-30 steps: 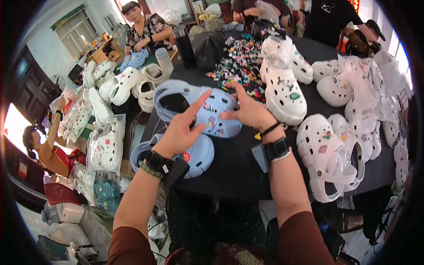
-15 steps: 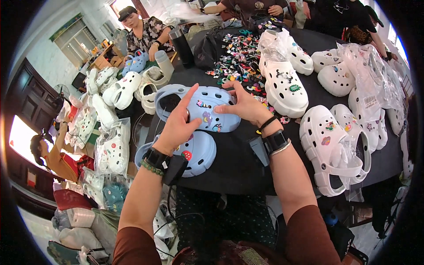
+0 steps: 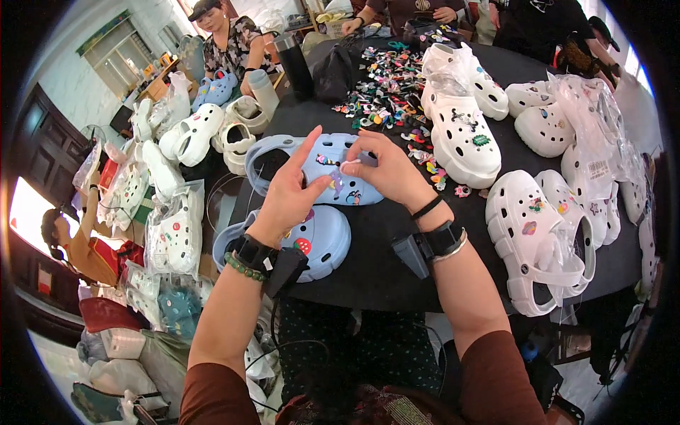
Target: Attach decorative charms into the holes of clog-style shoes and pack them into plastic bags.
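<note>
A light-blue clog (image 3: 361, 193) with several colourful charms lies sideways on the black table. My left hand (image 3: 287, 188) is at its opening, thumb against the upper and index finger stretched out; the other fingers are mostly hidden. Over the toe part, my right hand (image 3: 386, 166) pinches a small pale piece, perhaps a charm (image 3: 348, 167), between thumb and fingers, close to the clog's surface. A second light-blue clog (image 3: 329, 244), with a strawberry charm on it, rests nearer to me, partly behind my left wrist.
A heap of loose charms (image 3: 386, 95) spreads beyond the clogs. White clogs (image 3: 464, 142) stand at the right, some in clear plastic bags (image 3: 591, 134). More bagged clogs (image 3: 173, 237) pile up at the left. A black tumbler (image 3: 294, 67) stands at the far side. Other people work around the table.
My right thumb and fingers have drawn together over the clog, where the thumb earlier lay stretched on it. My left hand stays nearly in place.
</note>
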Action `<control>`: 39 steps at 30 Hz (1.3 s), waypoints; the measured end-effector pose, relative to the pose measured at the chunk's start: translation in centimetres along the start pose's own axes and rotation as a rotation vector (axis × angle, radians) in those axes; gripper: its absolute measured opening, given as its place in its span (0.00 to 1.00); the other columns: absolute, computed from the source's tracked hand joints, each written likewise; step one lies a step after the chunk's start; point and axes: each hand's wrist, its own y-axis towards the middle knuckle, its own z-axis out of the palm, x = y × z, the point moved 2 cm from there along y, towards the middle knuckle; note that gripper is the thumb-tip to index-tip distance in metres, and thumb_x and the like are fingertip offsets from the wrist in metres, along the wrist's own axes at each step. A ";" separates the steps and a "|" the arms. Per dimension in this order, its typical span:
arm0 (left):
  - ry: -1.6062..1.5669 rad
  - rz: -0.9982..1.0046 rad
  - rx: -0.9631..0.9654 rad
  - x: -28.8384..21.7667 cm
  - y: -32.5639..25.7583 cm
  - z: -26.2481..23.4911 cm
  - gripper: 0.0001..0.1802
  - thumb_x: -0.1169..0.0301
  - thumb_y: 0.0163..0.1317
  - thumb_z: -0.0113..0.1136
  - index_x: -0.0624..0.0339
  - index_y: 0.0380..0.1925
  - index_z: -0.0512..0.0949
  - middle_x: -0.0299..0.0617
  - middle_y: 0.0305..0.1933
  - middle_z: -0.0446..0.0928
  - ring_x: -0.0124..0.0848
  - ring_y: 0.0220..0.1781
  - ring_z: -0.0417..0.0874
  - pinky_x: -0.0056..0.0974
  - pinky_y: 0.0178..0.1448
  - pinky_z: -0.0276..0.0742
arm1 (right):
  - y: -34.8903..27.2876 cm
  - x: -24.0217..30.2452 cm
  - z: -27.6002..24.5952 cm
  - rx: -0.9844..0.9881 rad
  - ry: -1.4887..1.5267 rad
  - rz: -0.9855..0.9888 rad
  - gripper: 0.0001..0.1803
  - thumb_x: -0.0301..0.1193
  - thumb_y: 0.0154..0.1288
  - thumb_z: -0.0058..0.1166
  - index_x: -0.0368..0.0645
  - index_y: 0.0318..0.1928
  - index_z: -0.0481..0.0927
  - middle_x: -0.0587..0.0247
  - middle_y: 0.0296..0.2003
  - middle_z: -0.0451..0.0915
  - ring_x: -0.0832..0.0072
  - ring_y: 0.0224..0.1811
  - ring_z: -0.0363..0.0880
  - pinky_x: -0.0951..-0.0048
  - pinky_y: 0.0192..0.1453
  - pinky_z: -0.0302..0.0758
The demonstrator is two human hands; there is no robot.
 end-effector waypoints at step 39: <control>0.181 0.068 0.034 -0.4 -0.4 0.4 0.39 0.82 0.62 0.55 0.53 0.74 0.57 0.42 0.63 0.74 0.23 0.56 0.74 0.31 0.62 0.69 | 0.0 -0.1 -1.5 0.108 0.190 0.406 0.51 0.35 0.51 0.75 0.44 0.69 0.55 0.40 0.58 0.69 0.56 0.62 0.70 0.60 0.59 0.73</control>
